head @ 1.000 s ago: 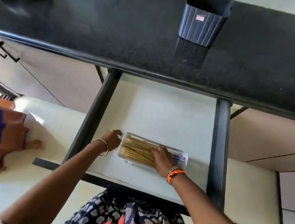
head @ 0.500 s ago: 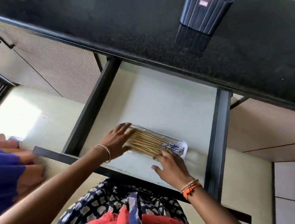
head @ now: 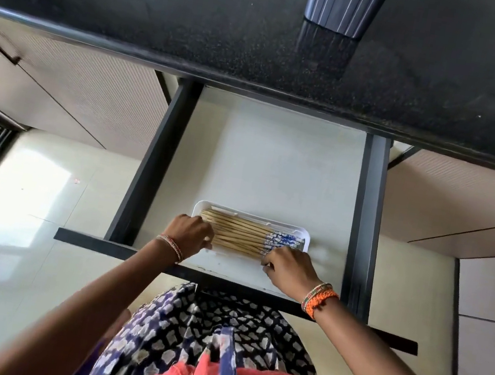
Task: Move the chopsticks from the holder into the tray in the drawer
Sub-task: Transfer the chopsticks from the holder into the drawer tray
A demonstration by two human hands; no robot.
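Note:
A white tray lies near the front of the open drawer. It holds a bundle of wooden chopsticks with blue-patterned ends pointing right. My left hand has its fingers curled over the tray's near left corner, at the chopsticks' plain tips. My right hand curls around the near right corner, by the patterned ends. The dark ribbed holder stands on the black counter beyond the drawer; its inside is out of view.
The black counter overhangs the back of the drawer. Dark drawer rails run along both sides and a front lip is close to my body. Closed cabinet fronts flank the drawer.
Both hands slid off the top of the chopsticks to the tray's near corners and their fingers curled in. The view tilted down, cutting off the holder's top.

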